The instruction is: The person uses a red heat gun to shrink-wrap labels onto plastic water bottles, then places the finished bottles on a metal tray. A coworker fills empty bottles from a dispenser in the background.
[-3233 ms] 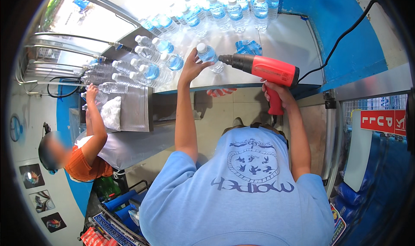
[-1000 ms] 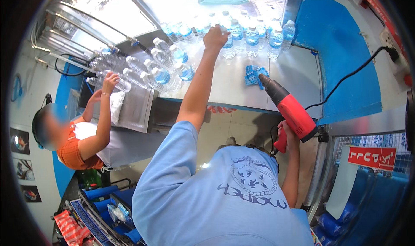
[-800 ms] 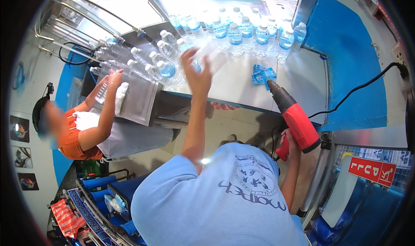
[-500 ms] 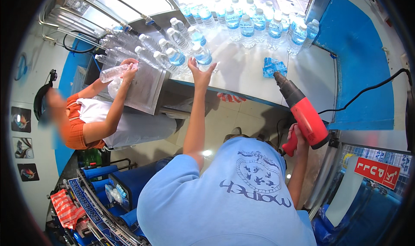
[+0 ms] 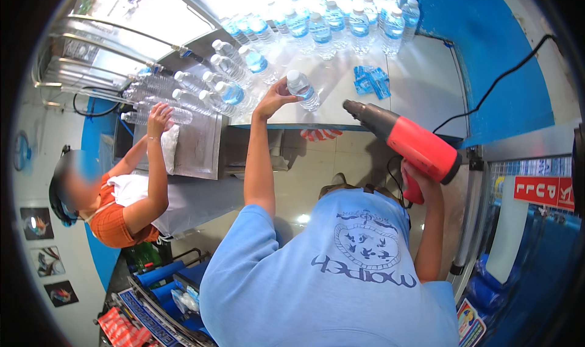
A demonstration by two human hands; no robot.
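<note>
My left hand (image 5: 275, 100) is closed round a clear plastic water bottle (image 5: 304, 92) with a white cap and a light blue label band, upright at the front of the white counter (image 5: 329, 106). In my right hand (image 5: 426, 182) is a red and black heat gun (image 5: 420, 146), gripped by its handle. Its nozzle points left, toward the bottle but apart from it. Blue printed label sleeves (image 5: 372, 81) lie in a small pile on the counter beyond the nozzle. Behind them stand several labelled bottles (image 5: 321, 36).
Several bottles, some without labels (image 5: 228, 68), stand left of my hand. A co-worker in an orange top (image 5: 131, 216) handles a bare bottle (image 5: 177, 115) by the steel sink ledge (image 5: 204, 146). The gun's black cord (image 5: 506, 76) runs up to the right. A glass door (image 5: 524, 237) is at right.
My left hand, open beside the bottles before, has closed on a labelled bottle and brought it to the right. The heat gun has swung so its nozzle points more to the left.
</note>
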